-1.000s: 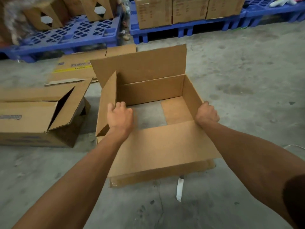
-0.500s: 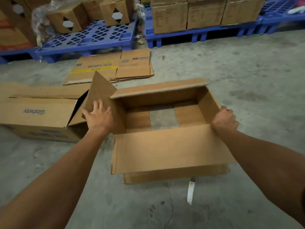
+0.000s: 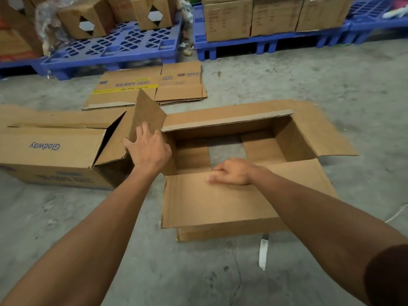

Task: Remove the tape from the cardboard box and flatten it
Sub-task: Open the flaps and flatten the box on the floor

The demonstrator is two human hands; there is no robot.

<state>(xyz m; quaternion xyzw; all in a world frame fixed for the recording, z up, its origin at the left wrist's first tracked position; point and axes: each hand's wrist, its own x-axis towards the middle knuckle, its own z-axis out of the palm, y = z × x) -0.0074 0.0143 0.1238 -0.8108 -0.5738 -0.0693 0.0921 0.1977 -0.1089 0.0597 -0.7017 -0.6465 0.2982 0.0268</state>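
Note:
An open brown cardboard box (image 3: 223, 202) sits on the concrete floor in front of me. Its flaps are spread and the floor shows through a gap in its bottom. My left hand (image 3: 148, 149) grips the upright left flap (image 3: 146, 111) near the box's left corner. My right hand (image 3: 231, 172) rests on the top edge of the near flap, fingers curled over it. A white strip of tape (image 3: 263, 253) lies on the floor just in front of the box.
A second box marked Glodway (image 3: 50, 149) lies on its side touching the left of my box. Flattened cardboard sheets (image 3: 152, 85) lie behind. Blue pallets (image 3: 123, 47) loaded with boxes (image 3: 273, 16) line the back. Bare concrete floor (image 3: 342, 80) spreads to the right.
My right hand moved from the box's right corner to the middle of the near flap. The far and right flaps have dropped outward. My left hand stays on the left flap.

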